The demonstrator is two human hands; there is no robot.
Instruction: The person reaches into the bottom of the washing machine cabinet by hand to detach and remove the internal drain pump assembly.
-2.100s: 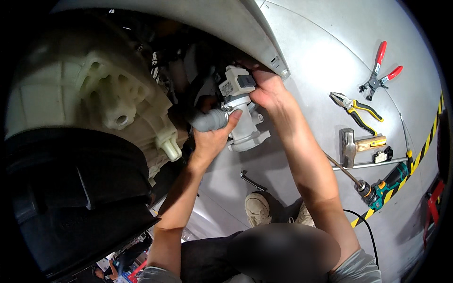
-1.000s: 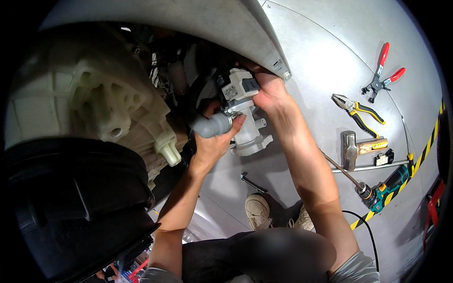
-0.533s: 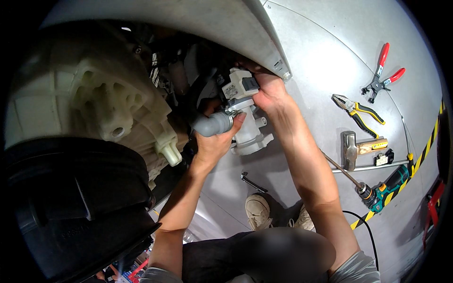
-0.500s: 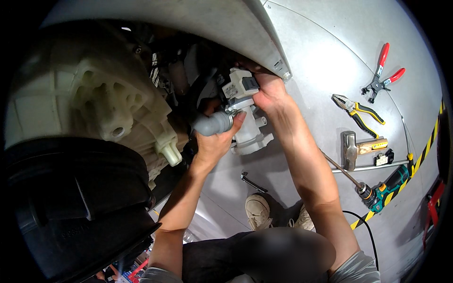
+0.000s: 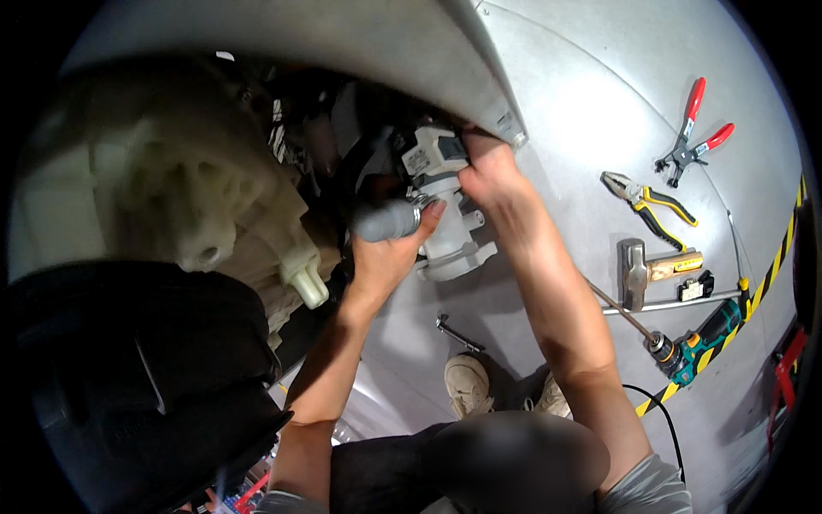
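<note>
A pale grey and white pump [image 5: 449, 244] with a boxy top hangs beside the machine's open underside. From its side runs a thick grey hose [image 5: 385, 223], with a metal clamp [image 5: 421, 206] around the joint. My left hand [image 5: 383, 267] is closed around the hose from below, its thumb pressed near the clamp. My right hand [image 5: 490, 171] bends around the pump's upper right side and touches it. Its fingers are mostly hidden behind the pump and under the casing edge.
A cream plastic tub [image 5: 77, 206] and a large black part [image 5: 128, 368] fill the left side. The metal casing [image 5: 342, 34] arches overhead. On the floor at right lie red-handled pliers [image 5: 685, 156], combination pliers [image 5: 642, 199], a hammer [image 5: 634, 274] and a power drill [image 5: 681, 355].
The hose has tilted slightly, its free-looking end dipping a little. The view has shifted slightly against the machine. Both hands keep their places on the pump and hose.
</note>
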